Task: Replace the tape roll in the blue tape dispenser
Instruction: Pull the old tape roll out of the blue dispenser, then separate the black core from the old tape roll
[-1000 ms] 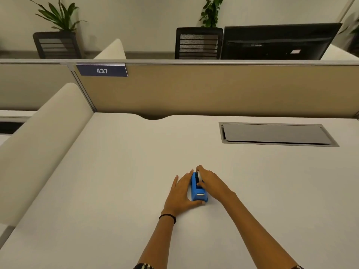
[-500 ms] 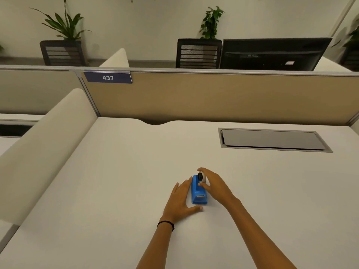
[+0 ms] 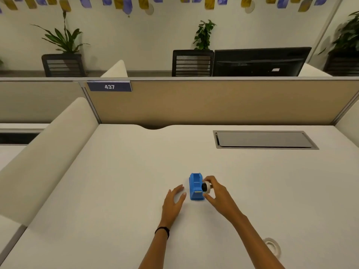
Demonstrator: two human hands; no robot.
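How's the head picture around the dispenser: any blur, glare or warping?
Head view: the blue tape dispenser and the white roll in the right hand are sharp, evenly lit, no glare. Head view: wide-angle stretch toward the desk edges; the clear roll at lower right barely stands out.

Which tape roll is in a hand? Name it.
The white roll with the black core, pinched by the right hand beside the blue dispenser. The clear roll lies flat on the desk, untouched.
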